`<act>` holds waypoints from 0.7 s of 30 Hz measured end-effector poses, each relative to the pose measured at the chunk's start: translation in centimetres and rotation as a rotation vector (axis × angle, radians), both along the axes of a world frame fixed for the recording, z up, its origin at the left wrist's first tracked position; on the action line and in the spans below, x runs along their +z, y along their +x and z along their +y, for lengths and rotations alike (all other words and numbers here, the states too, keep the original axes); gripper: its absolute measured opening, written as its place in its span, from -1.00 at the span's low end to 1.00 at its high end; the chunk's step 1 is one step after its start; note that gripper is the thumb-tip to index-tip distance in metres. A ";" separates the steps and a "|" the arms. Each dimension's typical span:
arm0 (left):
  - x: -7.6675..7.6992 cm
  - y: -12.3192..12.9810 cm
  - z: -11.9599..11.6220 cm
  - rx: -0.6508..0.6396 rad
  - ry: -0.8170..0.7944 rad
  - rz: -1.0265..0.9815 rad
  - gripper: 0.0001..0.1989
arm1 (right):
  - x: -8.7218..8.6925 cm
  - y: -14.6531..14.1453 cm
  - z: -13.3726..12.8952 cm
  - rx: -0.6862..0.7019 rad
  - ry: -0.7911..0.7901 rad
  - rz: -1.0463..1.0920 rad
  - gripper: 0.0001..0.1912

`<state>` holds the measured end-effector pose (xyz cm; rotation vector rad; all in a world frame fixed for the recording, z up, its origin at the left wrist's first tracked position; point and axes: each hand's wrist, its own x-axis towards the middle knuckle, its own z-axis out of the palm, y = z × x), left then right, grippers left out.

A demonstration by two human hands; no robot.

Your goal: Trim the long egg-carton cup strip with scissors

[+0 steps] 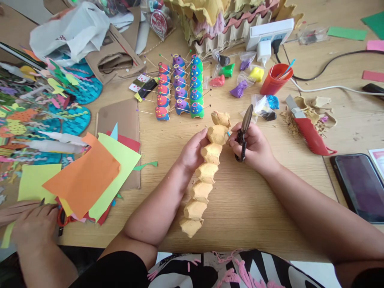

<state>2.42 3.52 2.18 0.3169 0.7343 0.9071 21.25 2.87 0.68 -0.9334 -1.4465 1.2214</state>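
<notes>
A long yellow strip of egg-carton cups (205, 171) slants over the table in the middle. My left hand (195, 151) is closed on its upper part from the left side. Close to the strip's upper right edge, my right hand (255, 150) holds dark-handled scissors (246, 120), raised, with the fingers wrapped round the handles. Part of the right fingertips is hidden behind the scissors. Beyond the hands stand rows of painted carton caterpillars, red (162, 100), purple (181, 94) and blue-green (197, 96), with pins sticking out.
Coloured paper (87, 176) lies left, near another person's hands (36, 224). To the right are a red-handled knife (312, 134), carton scraps (322, 105) and a phone (357, 186). An orange cup (274, 82), clay packets and a power strip (270, 30) sit further back.
</notes>
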 end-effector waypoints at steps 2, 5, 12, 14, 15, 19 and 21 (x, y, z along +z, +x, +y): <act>0.2 -0.1 0.0 -0.006 -0.005 0.018 -0.67 | 0.0 0.0 0.0 -0.008 -0.042 -0.006 -0.56; 0.3 -0.2 0.1 0.009 -0.013 0.014 -0.67 | 0.0 0.0 0.0 0.003 -0.066 -0.021 -0.57; -0.2 -0.3 0.3 0.051 0.067 0.023 -0.66 | -0.4 -0.1 -0.1 0.026 -0.019 -0.034 -0.61; -0.3 -0.4 0.3 0.051 0.085 0.006 -0.67 | -0.2 0.0 -0.2 0.014 -0.006 -0.044 -0.60; -0.3 -0.4 0.3 0.050 0.078 -0.004 -0.67 | -0.1 0.0 -0.3 0.004 0.005 -0.058 -0.60; -0.3 -0.6 0.3 0.065 -0.001 -0.024 -0.66 | 0.7 0.3 -0.7 -0.037 0.120 -0.220 -0.56; -0.2 -0.7 0.3 0.080 -0.005 -0.032 -0.65 | 0.9 0.5 -0.7 -0.044 0.217 -0.335 -0.51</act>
